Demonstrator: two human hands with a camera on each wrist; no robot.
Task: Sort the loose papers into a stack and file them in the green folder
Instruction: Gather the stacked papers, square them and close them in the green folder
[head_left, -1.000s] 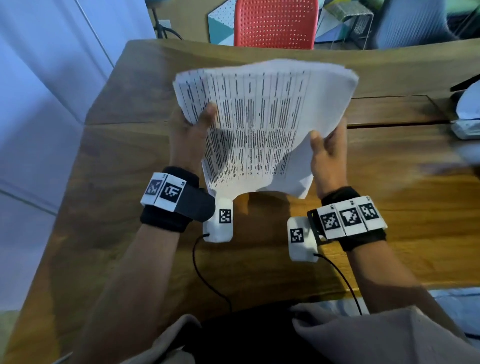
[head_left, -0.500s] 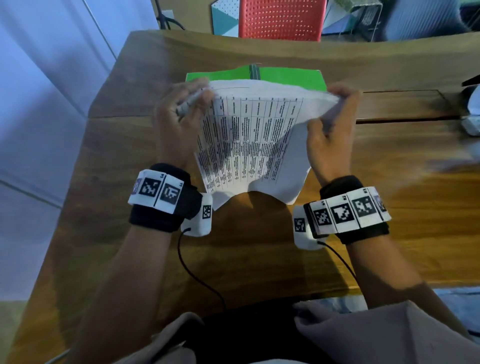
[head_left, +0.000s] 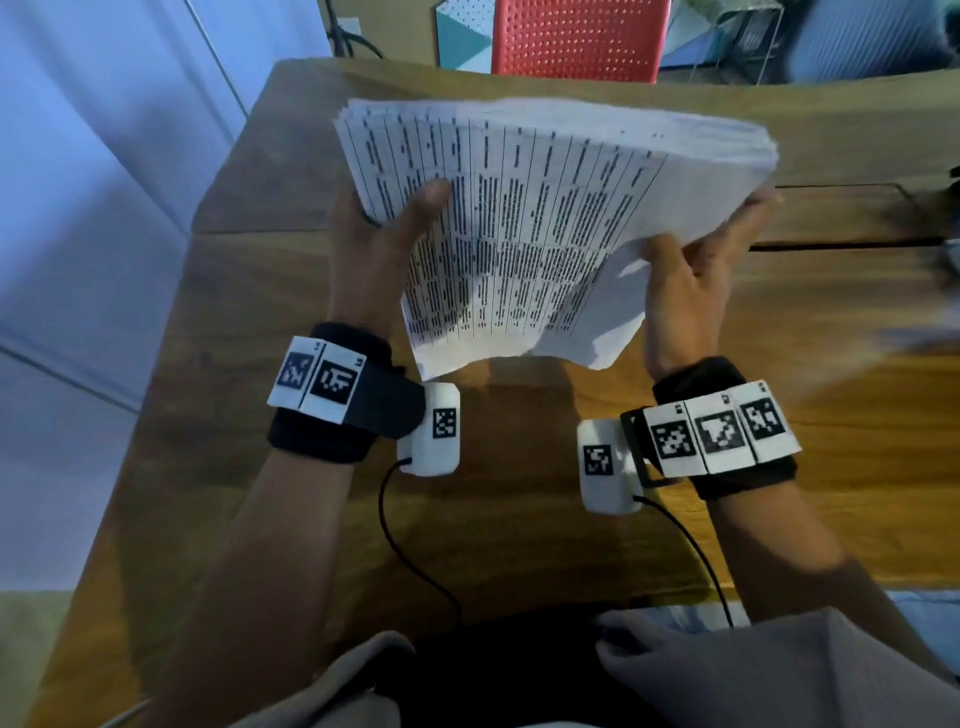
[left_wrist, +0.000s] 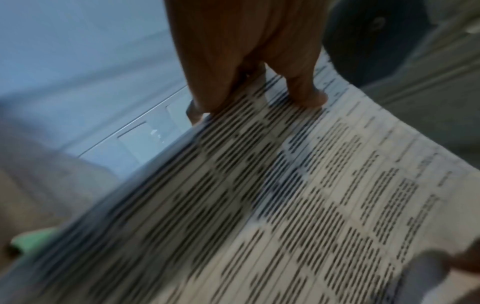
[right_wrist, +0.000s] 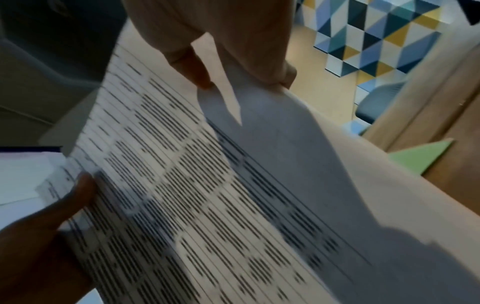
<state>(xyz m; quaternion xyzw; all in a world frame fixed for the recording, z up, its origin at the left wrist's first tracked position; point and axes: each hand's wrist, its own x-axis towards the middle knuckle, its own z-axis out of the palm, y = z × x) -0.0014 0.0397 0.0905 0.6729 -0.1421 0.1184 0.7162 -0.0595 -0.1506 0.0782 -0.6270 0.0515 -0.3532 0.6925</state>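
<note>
A thick stack of printed papers (head_left: 545, 218) is held up off the wooden table (head_left: 519, 519), tilted with its near edge low. My left hand (head_left: 384, 234) grips its left edge, thumb on the top sheet. My right hand (head_left: 691, 265) grips the right edge, thumb on top and fingers underneath. In the left wrist view the stack of papers (left_wrist: 285, 205) fills the frame below my left hand (left_wrist: 249, 61). The right wrist view shows the same papers (right_wrist: 207, 185) under my right hand (right_wrist: 228, 51). The green folder (right_wrist: 423, 156) peeks out beyond the stack; a blurred green patch (left_wrist: 33, 240) shows in the left wrist view.
A red perforated chair (head_left: 576, 39) stands behind the table's far edge. A white object (head_left: 953, 260), blurred, lies at the table's right edge. Cables (head_left: 405, 545) run from both wrist cameras toward my lap. A pale wall (head_left: 104, 208) is close on the left.
Half a second ago the stack was tapped down with its edge low and the green folder visible behind it; now both hands have lifted it, hiding the folder in the head view.
</note>
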